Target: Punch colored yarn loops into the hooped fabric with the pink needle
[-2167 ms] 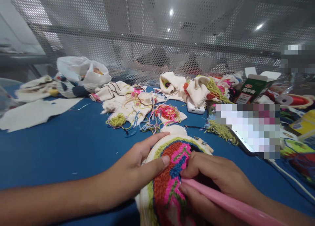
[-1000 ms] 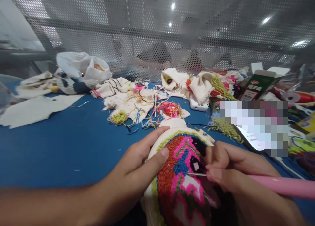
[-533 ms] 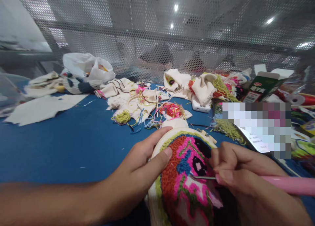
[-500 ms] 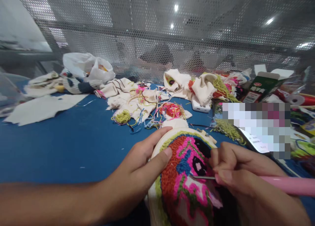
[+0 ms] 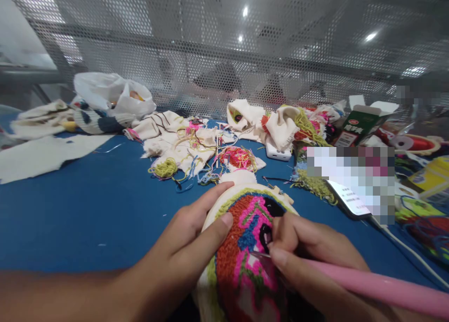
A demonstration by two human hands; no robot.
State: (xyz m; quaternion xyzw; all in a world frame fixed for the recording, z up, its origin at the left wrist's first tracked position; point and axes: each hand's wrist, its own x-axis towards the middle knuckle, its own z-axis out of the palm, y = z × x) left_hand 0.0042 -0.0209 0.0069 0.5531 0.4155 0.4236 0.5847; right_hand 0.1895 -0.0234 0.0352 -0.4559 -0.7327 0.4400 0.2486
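An embroidery hoop [image 5: 206,219] with cream fabric is tilted up in front of me. Its loop-stitched pattern [image 5: 228,252] has rust red, pink, blue, green, yellow-green and black yarn. Around the hoop's left rim wraps my left hand [image 5: 196,233], the thumb pressed on the stitched face and the fingers along the outer edge. My right hand [image 5: 305,252] pinches a punch needle with a pink handle [image 5: 372,284]. The metal tip meets the fabric just below the blue patch, beside a white unstitched area. My right hand hides the hoop's right side.
Yarn scraps [image 5: 238,158] and cream fabric pieces [image 5: 178,144] lie along the back of the blue table [image 5: 105,209]. A white plastic bag [image 5: 114,95] stands at back left. On the right are a lit phone [image 5: 351,200] with a cable, a green box [image 5: 358,125] and a perforated screen [image 5: 140,55] behind.
The whole view has shifted, so things appear further left. My right hand and the punch needle have come nearer the fabric, with less metal shaft showing and the handle sloping more. My left hand keeps its grip.
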